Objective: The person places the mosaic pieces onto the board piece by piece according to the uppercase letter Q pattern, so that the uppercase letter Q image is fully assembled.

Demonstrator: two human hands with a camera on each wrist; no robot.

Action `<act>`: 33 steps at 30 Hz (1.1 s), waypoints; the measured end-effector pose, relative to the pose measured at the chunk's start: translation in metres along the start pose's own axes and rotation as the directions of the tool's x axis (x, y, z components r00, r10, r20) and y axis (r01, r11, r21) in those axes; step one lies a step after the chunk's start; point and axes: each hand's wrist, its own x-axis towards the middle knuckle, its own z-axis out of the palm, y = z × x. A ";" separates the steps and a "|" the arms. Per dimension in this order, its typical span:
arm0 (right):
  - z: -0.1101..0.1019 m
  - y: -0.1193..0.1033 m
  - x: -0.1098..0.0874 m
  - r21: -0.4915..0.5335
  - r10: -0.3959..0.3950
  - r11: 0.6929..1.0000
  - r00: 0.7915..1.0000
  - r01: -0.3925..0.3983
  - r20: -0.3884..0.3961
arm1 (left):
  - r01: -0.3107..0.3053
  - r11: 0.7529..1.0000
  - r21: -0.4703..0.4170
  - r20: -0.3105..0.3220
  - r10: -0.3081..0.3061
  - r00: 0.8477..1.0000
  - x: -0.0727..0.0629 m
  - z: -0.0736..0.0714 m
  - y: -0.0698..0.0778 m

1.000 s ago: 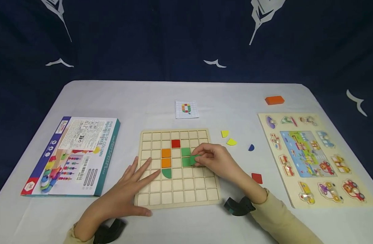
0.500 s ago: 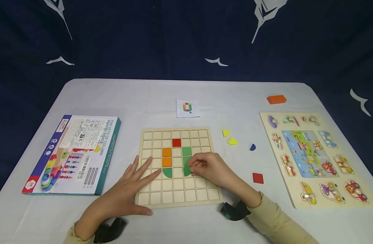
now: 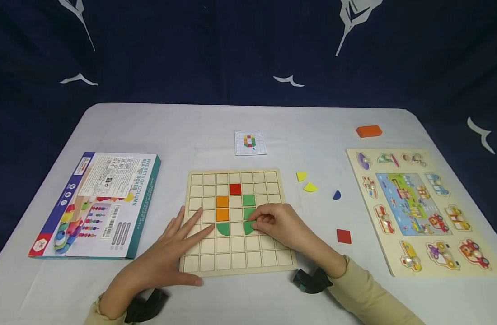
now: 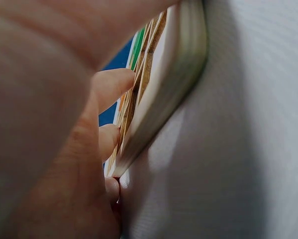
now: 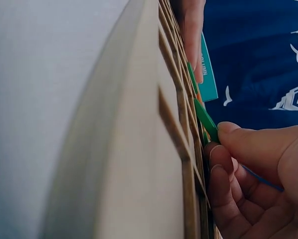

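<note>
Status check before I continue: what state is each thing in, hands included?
Left hand: spread open
Right hand: pinching
Held green piece: tilted, not flat
Grid board: flat, partly filled
Orange squares: seated
Other green pieces: seated
Red square on board: seated
Red square off board: loose
Yellow pieces: loose, apart
Blue piece: loose
Card: face up
Orange block: lying flat
Box: lying flat
Picture puzzle: lying flat

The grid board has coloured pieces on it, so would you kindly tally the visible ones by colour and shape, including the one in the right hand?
Red square: 1
Orange squares: 2
Green squares: 2
Green quarter-rounds: 2, one of them pinched by the right hand
Total: 7
</note>
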 end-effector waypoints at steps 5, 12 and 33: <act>0.001 -0.001 -0.001 -0.032 0.004 0.999 1.000 -0.005 -0.006 | -0.003 1.000 0.011 0.000 0.003 1.000 0.000 0.000 -0.001; -0.001 -0.003 -0.001 -0.066 -0.003 0.998 1.000 0.001 -0.021 | -0.001 1.000 0.013 -0.007 0.001 1.000 0.001 0.001 -0.001; -0.089 0.013 -0.077 -0.025 0.241 0.966 0.929 -0.258 -0.282 | 0.001 1.000 0.010 0.009 -0.001 1.000 0.000 0.000 0.000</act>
